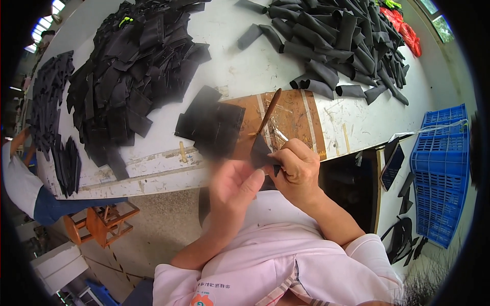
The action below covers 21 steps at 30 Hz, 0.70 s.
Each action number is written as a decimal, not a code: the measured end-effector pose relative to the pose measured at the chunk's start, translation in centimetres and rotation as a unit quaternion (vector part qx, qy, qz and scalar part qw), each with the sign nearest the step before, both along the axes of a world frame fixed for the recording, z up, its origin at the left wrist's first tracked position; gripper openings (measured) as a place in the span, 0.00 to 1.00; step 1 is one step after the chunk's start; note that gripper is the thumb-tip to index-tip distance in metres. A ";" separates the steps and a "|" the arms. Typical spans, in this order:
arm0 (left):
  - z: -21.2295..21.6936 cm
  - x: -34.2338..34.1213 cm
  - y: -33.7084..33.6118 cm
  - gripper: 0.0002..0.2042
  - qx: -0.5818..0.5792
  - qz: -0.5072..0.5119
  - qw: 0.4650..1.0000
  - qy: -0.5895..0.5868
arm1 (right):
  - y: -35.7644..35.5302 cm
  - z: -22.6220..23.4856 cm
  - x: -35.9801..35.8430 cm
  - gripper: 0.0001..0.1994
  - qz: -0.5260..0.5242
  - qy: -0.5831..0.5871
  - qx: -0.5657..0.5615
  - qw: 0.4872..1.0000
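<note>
My right hand [297, 166] pinches a small black fabric piece [260, 147] over the table's near edge. Close beside it is my left hand [230, 186], thumb toward the piece; its fingers are smeared by motion, and whether they grip the fabric does not show. A slim brown pointed stick [269, 109] slants up just beyond the piece, which meets or covers its lower end. Left of the stick, several flat black fabric pieces [224, 122] lie partly on a brown board [311, 120], blurred in part.
A big heap of flat black pieces [138, 66] covers the table's left. Rolled black tubes [326, 46] are piled at the far right, near a red plastic bag [403, 30]. At right stands a blue crate [440, 168]. Another person [20, 178] and a wooden stool [109, 222] are at left.
</note>
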State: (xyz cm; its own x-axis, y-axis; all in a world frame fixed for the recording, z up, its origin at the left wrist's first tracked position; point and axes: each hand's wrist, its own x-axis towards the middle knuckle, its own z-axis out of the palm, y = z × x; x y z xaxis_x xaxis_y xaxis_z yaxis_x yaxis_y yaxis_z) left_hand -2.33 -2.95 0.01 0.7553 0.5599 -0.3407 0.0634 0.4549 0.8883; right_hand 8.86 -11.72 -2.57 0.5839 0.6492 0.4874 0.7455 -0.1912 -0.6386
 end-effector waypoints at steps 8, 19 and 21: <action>-0.8 0.2 0.9 0.05 -0.182 -0.007 0.983 0.022 | 0.3 -0.1 -0.1 0.10 0.027 -0.113 -0.052 0.992; -2.0 0.8 0.6 0.01 0.044 0.077 0.996 0.010 | -0.4 0.2 -0.1 0.12 0.115 -0.078 -0.120 0.983; -2.5 0.2 0.7 0.02 0.160 0.047 0.986 0.025 | -0.8 1.3 0.0 0.22 0.156 0.182 -0.056 0.969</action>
State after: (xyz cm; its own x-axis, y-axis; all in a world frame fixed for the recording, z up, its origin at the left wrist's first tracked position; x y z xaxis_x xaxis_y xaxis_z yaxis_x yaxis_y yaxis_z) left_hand -2.09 -2.23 -2.51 0.6815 0.7114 -0.1717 0.0824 0.1584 0.9839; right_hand 8.90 -12.50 -1.23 0.4710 0.8589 0.2012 0.5066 -0.0766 -0.8588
